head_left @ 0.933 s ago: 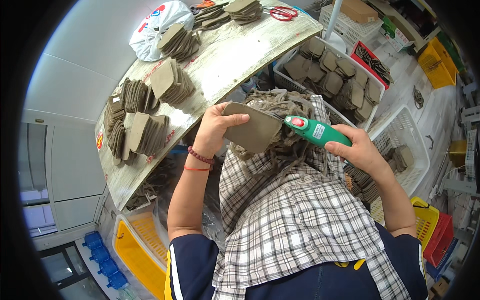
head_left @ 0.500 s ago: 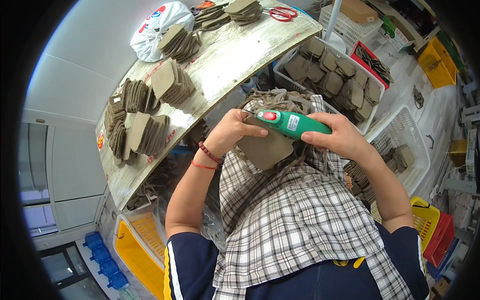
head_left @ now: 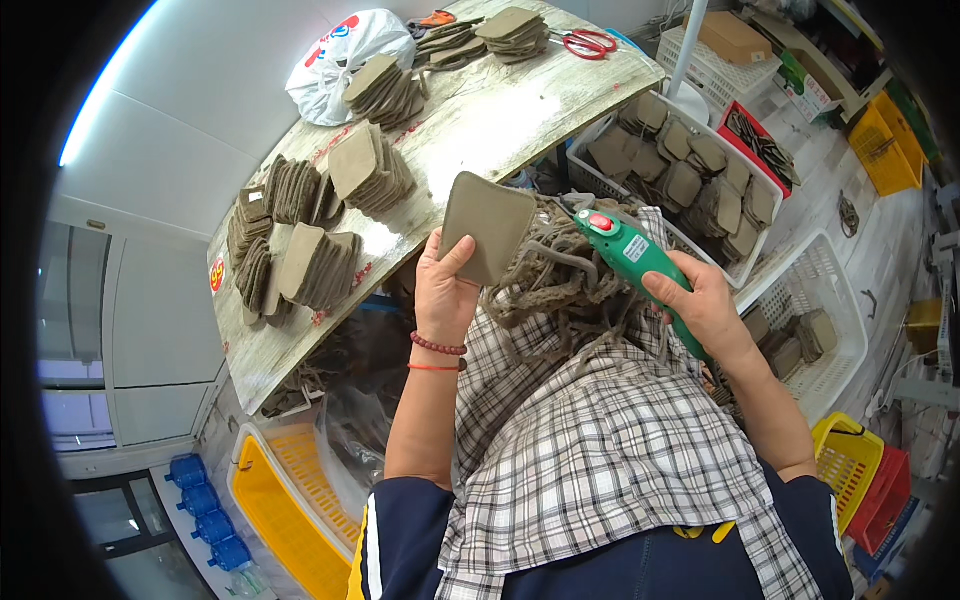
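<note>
My left hand (head_left: 447,285) grips a flat olive-brown fabric pad (head_left: 487,225) with rounded corners by its lower left edge, thumb on its face. The pad is raised near the table's edge. In my right hand (head_left: 700,310) is a green handheld power cutter (head_left: 630,250) with a red button, its tip pointing up and left, apart from the pad. Between the two hands a tangle of brownish fabric trimmings (head_left: 550,270) lies on my lap, over the checked apron (head_left: 600,440).
On the worn table (head_left: 500,115) stand several stacks of similar pads (head_left: 368,170), a white plastic bag (head_left: 350,65) and red-handled scissors (head_left: 590,44). A white crate (head_left: 765,180) of pads sits at right, another white basket (head_left: 850,340) nearer. A yellow crate (head_left: 275,520) is at lower left.
The pad has been lifted up and left, away from the cutter. My right hand has lowered and moved slightly right with the cutter, now tilted more upright. The view has shifted a little.
</note>
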The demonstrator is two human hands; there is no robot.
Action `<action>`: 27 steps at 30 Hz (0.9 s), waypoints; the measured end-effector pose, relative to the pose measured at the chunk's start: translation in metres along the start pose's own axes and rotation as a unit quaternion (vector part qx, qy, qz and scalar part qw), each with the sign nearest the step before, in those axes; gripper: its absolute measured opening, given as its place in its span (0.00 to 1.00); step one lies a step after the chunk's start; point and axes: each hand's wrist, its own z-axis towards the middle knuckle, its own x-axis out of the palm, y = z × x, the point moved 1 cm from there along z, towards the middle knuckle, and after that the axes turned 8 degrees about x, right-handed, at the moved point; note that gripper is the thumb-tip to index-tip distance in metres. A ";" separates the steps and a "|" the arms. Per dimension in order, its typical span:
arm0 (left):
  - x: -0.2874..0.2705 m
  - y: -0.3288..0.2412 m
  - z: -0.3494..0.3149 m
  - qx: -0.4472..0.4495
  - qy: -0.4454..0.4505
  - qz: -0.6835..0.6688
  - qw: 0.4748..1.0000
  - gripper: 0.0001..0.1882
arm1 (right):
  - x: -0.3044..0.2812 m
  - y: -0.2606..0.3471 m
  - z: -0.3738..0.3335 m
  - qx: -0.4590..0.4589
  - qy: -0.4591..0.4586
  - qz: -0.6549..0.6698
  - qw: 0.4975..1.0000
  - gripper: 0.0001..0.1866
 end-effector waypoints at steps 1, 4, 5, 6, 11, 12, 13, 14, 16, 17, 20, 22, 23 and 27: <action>-0.001 0.000 -0.001 0.004 0.004 -0.001 1.000 0.14 | 0.000 0.006 -0.003 0.016 0.011 0.003 1.000 0.20; -0.001 -0.001 0.000 0.010 0.025 -0.003 1.000 0.14 | 0.001 0.011 -0.006 0.012 0.018 0.004 1.000 0.20; 0.000 -0.001 0.000 0.008 0.038 -0.003 0.999 0.14 | 0.001 0.012 -0.006 0.015 0.021 0.003 1.000 0.20; 0.000 -0.001 0.000 0.007 0.050 -0.003 0.999 0.15 | 0.001 0.013 -0.006 0.017 0.023 0.003 1.000 0.20; 0.001 0.002 0.003 -0.004 0.075 0.029 0.997 0.15 | -0.001 0.015 -0.010 0.014 0.035 0.007 0.999 0.20; 0.002 0.002 0.003 -0.006 0.080 0.035 0.996 0.15 | -0.001 0.016 -0.011 0.010 0.034 0.010 0.999 0.20; 0.003 0.002 0.002 -0.007 0.080 0.045 0.996 0.14 | -0.001 0.016 -0.012 0.006 0.033 0.013 0.999 0.20; 0.005 0.002 0.001 -0.007 0.081 0.055 0.995 0.14 | -0.001 0.016 -0.012 0.007 0.030 0.005 1.000 0.20; 0.008 0.001 -0.001 -0.015 0.081 0.074 0.994 0.14 | 0.000 0.018 -0.012 0.009 0.026 -0.013 1.000 0.20; 0.011 0.001 -0.003 -0.022 0.081 0.083 0.993 0.14 | 0.001 0.019 -0.012 0.011 0.027 -0.012 1.000 0.20; 0.019 -0.002 -0.010 -0.032 0.068 0.079 0.994 0.14 | 0.009 0.024 -0.006 0.009 0.023 -0.006 1.000 0.20; 0.006 0.007 -0.012 -0.055 0.058 0.110 0.991 0.13 | 0.014 0.024 -0.005 0.006 0.007 0.008 1.000 0.19; -0.001 -0.001 -0.012 -0.049 0.049 0.124 0.990 0.13 | 0.012 0.021 -0.002 0.011 -0.008 0.020 1.000 0.19; -0.046 -0.093 -0.009 0.134 -0.046 0.201 0.969 0.17 | -0.005 0.012 0.003 -0.005 -0.081 -0.033 0.996 0.19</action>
